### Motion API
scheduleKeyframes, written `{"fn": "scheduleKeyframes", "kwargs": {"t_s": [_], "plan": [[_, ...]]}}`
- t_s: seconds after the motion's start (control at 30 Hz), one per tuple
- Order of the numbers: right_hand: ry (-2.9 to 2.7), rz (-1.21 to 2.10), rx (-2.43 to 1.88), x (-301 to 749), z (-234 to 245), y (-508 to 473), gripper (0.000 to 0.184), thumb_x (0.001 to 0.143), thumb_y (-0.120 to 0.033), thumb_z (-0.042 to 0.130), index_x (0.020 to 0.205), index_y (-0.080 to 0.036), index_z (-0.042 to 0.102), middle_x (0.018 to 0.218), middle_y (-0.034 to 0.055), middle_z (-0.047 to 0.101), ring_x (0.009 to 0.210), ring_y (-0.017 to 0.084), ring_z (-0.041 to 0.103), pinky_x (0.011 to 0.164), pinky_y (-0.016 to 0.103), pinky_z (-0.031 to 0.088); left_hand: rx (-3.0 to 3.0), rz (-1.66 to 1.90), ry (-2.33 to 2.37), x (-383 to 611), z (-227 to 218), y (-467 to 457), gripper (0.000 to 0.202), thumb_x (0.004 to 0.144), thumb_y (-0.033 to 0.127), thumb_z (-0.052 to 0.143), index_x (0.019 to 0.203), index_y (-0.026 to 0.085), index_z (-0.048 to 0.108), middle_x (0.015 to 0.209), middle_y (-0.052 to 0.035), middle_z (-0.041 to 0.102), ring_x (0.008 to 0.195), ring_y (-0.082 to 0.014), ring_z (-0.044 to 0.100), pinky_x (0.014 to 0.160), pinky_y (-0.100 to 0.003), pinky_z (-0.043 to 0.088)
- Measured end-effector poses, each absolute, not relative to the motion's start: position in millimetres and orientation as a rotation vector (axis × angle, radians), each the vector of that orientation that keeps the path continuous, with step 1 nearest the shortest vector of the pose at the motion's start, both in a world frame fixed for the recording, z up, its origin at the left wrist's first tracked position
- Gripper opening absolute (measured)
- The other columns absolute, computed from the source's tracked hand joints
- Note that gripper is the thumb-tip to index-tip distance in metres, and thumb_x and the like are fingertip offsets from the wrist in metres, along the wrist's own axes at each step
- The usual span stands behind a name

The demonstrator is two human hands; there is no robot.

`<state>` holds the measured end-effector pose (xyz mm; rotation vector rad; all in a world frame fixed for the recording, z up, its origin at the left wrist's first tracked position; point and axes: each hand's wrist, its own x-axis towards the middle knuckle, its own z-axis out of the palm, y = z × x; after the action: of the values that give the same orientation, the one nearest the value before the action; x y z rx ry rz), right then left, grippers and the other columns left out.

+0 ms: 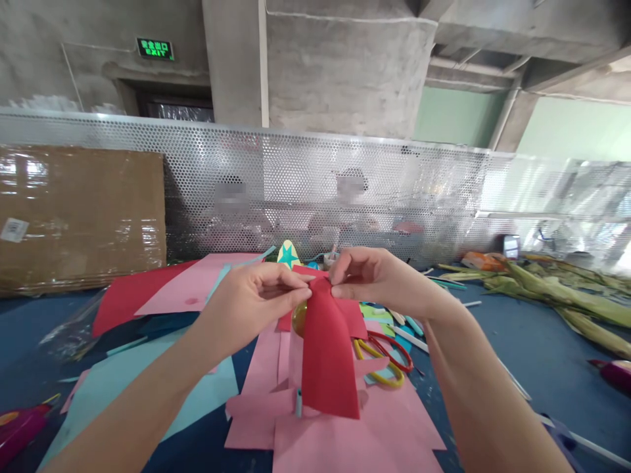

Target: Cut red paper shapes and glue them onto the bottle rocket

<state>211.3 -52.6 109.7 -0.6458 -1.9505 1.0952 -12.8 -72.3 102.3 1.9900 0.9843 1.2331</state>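
Observation:
Both my hands are raised over the blue table and pinch the top edge of a red paper piece (329,358), which hangs down and flares wider at the bottom. My left hand (251,299) grips the top from the left with thumb and fingers closed. My right hand (372,279) pinches it from the right. Behind the red piece a small yellow round thing (298,318) shows, mostly hidden. Below lie pink paper sheets (345,433) and scissors (384,358) with red and yellow handles.
Red paper (123,299), pink and light blue sheets (113,387) cover the table's left. A cardboard board (81,213) leans at the far left. Green corn husks (557,289) lie at the right. A perforated metal screen (315,184) stands behind, with people beyond it.

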Motion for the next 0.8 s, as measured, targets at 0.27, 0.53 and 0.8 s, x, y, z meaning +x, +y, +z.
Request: {"fn": "scheduleKeyframes", "kwargs": {"t_s": [0.27, 0.53, 0.8], "plan": [[-1.869, 1.267, -0.586, 209.9, 102.1, -42.3, 0.021, 0.078, -0.018, 0.078, 0.095, -0.02, 0.066, 0.082, -0.004, 0.066, 0.077, 0.008, 0.062, 0.074, 0.02, 0.049, 2.003, 1.243, 0.913, -14.2, 101.1, -65.7, 0.007, 0.076, 0.024, 0.073, 0.082, 0.024, 0.071, 0.081, 0.0034, 0.078, 0.077, -0.0144, 0.075, 0.071, -0.02, 0.06], [-1.859, 1.328, -0.642, 210.7, 101.4, -41.2, 0.013, 0.077, -0.026, 0.08, 0.087, -0.02, 0.075, 0.083, -0.0015, 0.074, 0.075, 0.009, 0.067, 0.074, 0.022, 0.051, 1.959, 1.21, 0.854, -12.9, 105.6, -69.5, 0.015, 0.075, 0.021, 0.072, 0.086, 0.028, 0.078, 0.085, 0.0055, 0.08, 0.082, -0.015, 0.076, 0.074, -0.019, 0.061], [-1.914, 1.173, -0.77, 212.6, 106.3, -47.6, 0.022, 0.078, -0.035, 0.078, 0.097, -0.023, 0.077, 0.091, 0.0014, 0.077, 0.083, 0.015, 0.069, 0.077, 0.028, 0.053, 2.086, 1.239, 0.942, -14.1, 104.5, -68.6, 0.016, 0.079, 0.027, 0.069, 0.091, 0.027, 0.08, 0.092, 0.0005, 0.08, 0.087, -0.0211, 0.076, 0.077, -0.029, 0.063]]}}
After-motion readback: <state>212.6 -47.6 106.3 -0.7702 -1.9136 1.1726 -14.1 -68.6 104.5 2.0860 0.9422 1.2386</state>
